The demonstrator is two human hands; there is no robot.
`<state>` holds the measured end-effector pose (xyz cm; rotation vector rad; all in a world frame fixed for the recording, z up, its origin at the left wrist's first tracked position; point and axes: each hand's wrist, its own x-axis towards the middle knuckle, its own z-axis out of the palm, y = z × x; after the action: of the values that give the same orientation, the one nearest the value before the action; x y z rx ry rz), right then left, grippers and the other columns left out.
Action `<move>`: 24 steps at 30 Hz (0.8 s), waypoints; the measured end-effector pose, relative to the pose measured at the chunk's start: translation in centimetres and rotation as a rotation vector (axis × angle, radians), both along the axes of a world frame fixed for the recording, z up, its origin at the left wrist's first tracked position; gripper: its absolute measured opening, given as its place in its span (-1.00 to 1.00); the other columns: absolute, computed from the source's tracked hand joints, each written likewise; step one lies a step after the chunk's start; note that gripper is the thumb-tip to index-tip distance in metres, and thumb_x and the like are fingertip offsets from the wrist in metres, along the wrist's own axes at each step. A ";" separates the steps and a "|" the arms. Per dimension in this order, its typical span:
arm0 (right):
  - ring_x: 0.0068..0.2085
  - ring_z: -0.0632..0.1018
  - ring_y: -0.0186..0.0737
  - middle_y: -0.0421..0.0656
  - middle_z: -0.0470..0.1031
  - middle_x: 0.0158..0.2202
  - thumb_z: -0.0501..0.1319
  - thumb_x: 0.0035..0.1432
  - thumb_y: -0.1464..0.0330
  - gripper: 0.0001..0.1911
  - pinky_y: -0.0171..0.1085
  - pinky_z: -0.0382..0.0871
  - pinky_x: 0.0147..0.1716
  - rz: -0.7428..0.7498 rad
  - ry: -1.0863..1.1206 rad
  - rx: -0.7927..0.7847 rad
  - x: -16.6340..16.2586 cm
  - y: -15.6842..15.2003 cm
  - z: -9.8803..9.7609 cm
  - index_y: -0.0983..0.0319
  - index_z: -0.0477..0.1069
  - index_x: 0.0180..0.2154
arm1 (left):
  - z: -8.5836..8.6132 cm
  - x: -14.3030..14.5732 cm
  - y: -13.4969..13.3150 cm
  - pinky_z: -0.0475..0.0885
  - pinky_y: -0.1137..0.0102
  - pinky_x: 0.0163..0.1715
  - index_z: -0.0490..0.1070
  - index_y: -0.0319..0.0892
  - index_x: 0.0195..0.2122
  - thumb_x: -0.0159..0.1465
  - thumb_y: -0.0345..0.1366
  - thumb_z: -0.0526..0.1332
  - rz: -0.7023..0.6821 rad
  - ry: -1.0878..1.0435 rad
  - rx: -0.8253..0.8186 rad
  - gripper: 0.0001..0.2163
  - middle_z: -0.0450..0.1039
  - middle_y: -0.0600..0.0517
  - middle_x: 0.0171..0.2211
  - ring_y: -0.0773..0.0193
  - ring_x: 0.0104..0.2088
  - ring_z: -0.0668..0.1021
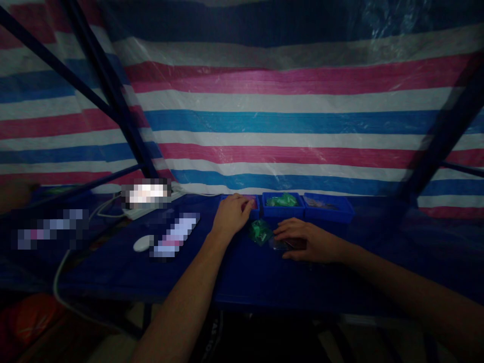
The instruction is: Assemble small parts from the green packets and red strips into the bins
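My left hand (231,214) reaches into the leftmost of three blue bins (256,205) at the back of the dark blue table (242,282), its fingers curled; what they hold is hidden. My right hand (308,241) lies flat on the table with fingers spread over a small clear flat piece (282,245). Between the hands lies a small green crumpled packet (260,232). The middle bin (283,204) holds more green packets.
A third blue bin (328,206) stands at the right of the row. A white oval mouse (142,243), a white cable (60,272) and blurred-out items lie on the left. A striped tarp (264,101) hangs behind; dark poles (113,96) slant at both sides.
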<state>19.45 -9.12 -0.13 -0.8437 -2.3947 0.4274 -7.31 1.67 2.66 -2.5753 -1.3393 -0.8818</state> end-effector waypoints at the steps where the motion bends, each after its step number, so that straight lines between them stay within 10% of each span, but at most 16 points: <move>1: 0.22 0.46 0.03 -0.12 0.56 0.13 0.43 0.15 0.15 -0.51 0.08 0.32 0.23 0.006 -0.005 -0.015 0.0 0.0 0.0 -0.05 0.52 0.13 | -0.1 0.1 -0.1 0.43 0.22 0.06 0.62 -0.10 -0.08 0.47 -0.11 0.04 -0.009 -0.001 -0.010 -0.64 0.56 -0.10 -0.13 0.10 -0.06 0.56; 24: -0.08 0.60 -0.04 -0.13 0.64 -0.14 0.21 0.35 0.22 -0.81 -0.01 0.47 -0.01 -0.259 0.167 0.061 -0.2 0.0 0.6 0.04 0.59 -0.11 | -0.3 1.1 -1.4 0.36 0.12 0.16 0.57 -0.13 -0.08 0.44 -0.13 0.12 -0.051 -0.133 0.044 -0.73 0.54 -0.10 -0.10 0.05 0.05 0.51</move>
<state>19.30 -9.17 0.47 -1.0322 -2.1008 0.3078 -6.21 0.29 2.32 -2.5693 -1.2754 -1.0954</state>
